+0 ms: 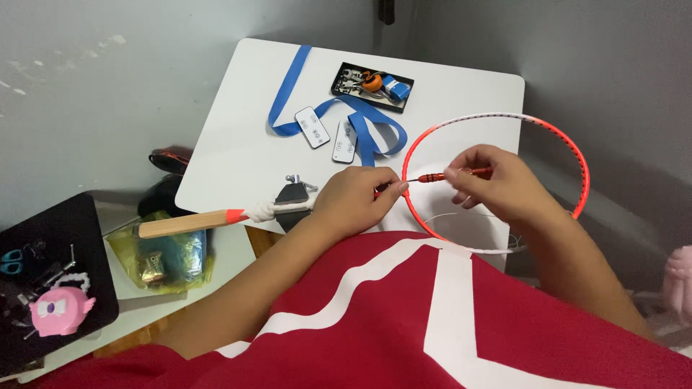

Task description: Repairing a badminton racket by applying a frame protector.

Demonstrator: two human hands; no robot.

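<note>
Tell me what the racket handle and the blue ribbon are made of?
The racket handle looks like bare wood: pale tan, matte, unpainted, with a red band at its end. The blue ribbon seems to be woven fabric or plastic tape; it lies flat, loops softly and has a slight sheen. The left hand grips the racket near its frame, which looks glossy orange-red.

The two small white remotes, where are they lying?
The two white remotes lie mid-table in the head view, among the loops of the blue ribbon, just below the black tray, beyond the left hand.
</note>
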